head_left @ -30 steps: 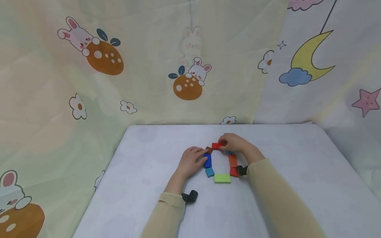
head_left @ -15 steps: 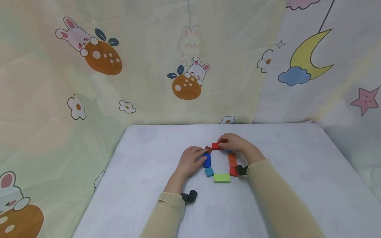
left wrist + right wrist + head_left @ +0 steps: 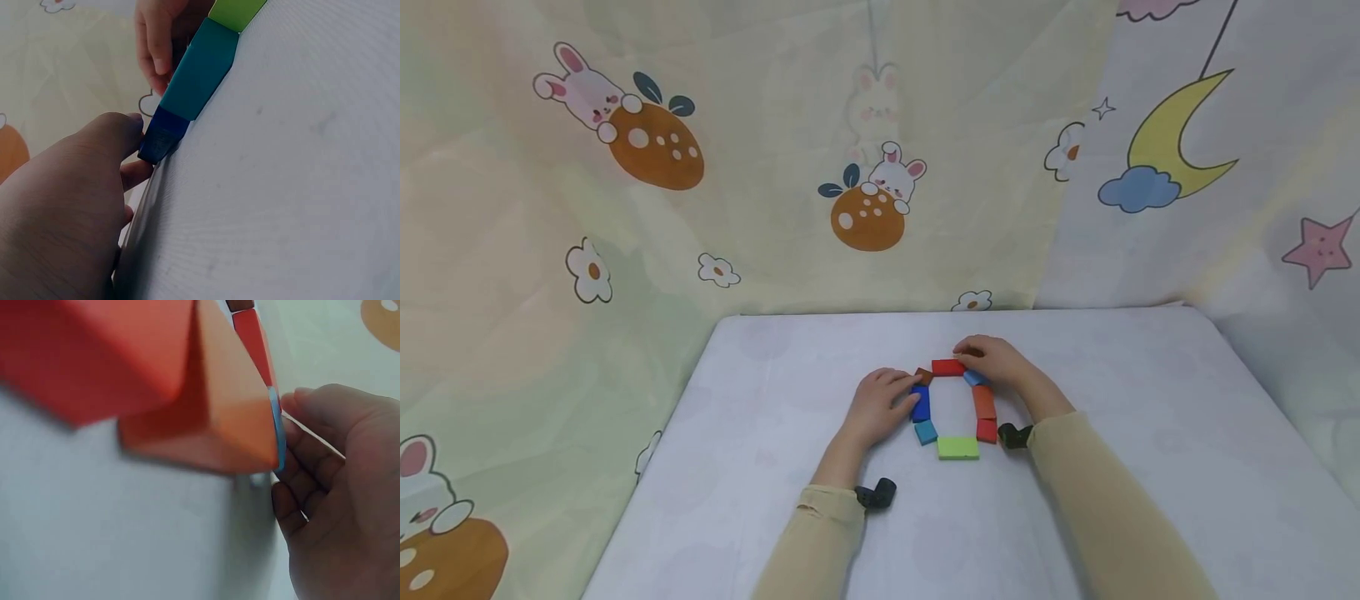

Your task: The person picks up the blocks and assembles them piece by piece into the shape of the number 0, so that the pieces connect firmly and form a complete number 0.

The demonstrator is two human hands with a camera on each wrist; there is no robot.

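Small coloured blocks form a ring on the table. My left hand [image 3: 878, 405] rests at its left side, thumb by the dark blue block [image 3: 921, 405] and a fingertip at the brown block [image 3: 924, 377]. In the left wrist view the left hand [image 3: 75, 187] lies beside the dark blue block's end. At the ring's far side, my right hand [image 3: 996, 360] is by the right end of the long red block [image 3: 947, 367] and the light blue block [image 3: 976, 378]. The right wrist view shows the right hand's [image 3: 350, 481] fingertips close to where these two meet, fingers loosely bent.
The ring's right side has an orange block [image 3: 984, 402] and a shorter red block [image 3: 987, 430]. A light green block [image 3: 958, 448] lies nearest, with a teal block [image 3: 926, 432] to its left. White cloth covers the table [image 3: 775, 433]; a printed curtain [image 3: 760, 167] hangs behind.
My right hand has slid slightly right off the long red block, whose full length and the light blue block now show. My left hand stays in place.
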